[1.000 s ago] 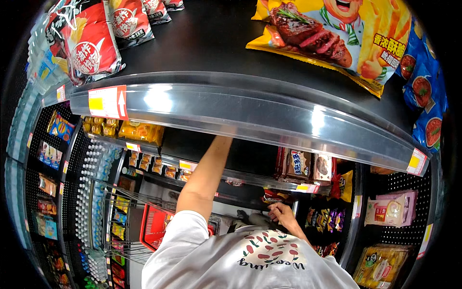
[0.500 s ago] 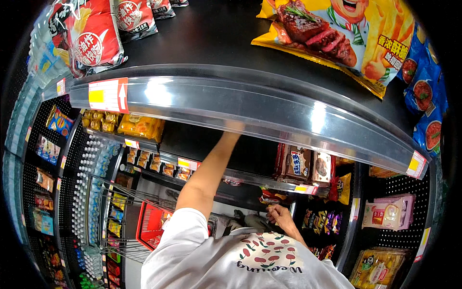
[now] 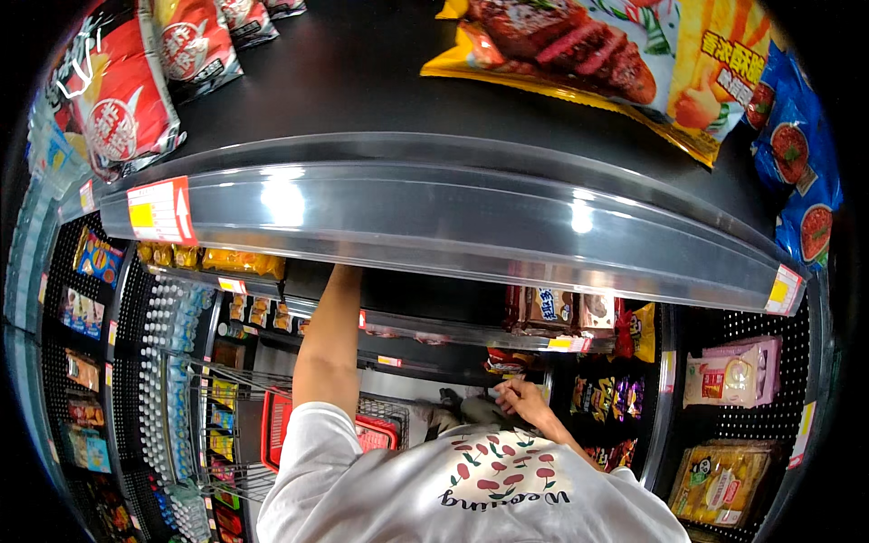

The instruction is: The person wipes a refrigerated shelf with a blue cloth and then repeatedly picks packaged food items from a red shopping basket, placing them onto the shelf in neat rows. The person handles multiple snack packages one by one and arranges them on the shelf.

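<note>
My left forearm (image 3: 328, 348) reaches up under the black upper shelf (image 3: 362, 86). Its wrist passes behind the clear shelf lip (image 3: 389, 213), so the fingers and anything in them are hidden. Left of that wrist lie yellow snack packs (image 3: 243, 261) on the lower shelf. My right hand (image 3: 520, 400) hangs in front of my chest with its fingers curled in, and nothing shows in them. Just beyond it is a red and yellow snack bag (image 3: 510, 362) on a low shelf. Brown biscuit packs (image 3: 549, 308) stand on the shelf above that.
Red chip bags (image 3: 127, 109) are at the upper left, a large yellow snack bag (image 3: 588, 68) at the upper right, blue bags (image 3: 789, 149) beside it. A wire shopping cart (image 3: 237, 385) with a red basket (image 3: 274, 425) stands at my left. Pastry packs (image 3: 731, 378) hang far right.
My left arm has swung left along the lower shelf, its hand still hidden. The upper shelf's goods sit further left in view. My right hand remains curled in about the same place.
</note>
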The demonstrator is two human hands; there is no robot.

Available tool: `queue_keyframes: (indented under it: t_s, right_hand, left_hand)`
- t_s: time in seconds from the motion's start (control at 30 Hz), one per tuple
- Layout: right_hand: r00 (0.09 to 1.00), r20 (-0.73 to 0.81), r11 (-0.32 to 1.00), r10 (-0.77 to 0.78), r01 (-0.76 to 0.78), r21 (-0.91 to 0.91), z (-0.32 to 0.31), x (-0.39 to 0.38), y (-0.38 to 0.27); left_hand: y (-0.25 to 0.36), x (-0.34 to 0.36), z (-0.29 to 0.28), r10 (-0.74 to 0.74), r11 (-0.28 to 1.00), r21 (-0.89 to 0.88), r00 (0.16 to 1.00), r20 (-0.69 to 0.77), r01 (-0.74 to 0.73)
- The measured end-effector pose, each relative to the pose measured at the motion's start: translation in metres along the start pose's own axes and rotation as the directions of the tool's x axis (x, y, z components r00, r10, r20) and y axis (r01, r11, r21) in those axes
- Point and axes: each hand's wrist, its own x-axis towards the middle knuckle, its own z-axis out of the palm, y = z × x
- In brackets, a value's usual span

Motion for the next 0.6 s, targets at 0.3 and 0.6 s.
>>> queue_keyframes:
  t_s: [0.3, 0.6]
  right_hand:
    - [1.0, 0.009, 1.0, -0.016, 0.016, 0.002, 0.0, 0.008, 0.004]
    - [0.995, -0.024, 0.994, -0.095, 0.093, -0.052, -0.008, 0.005, 0.005]
  left_hand:
    - [0.119, -0.042, 0.013, 0.313, 0.947, -0.088, 0.949, 0.042, -0.308]
    - [0.197, -0.078, 0.039, 0.546, 0.835, -0.148, 0.831, 0.109, -0.529]
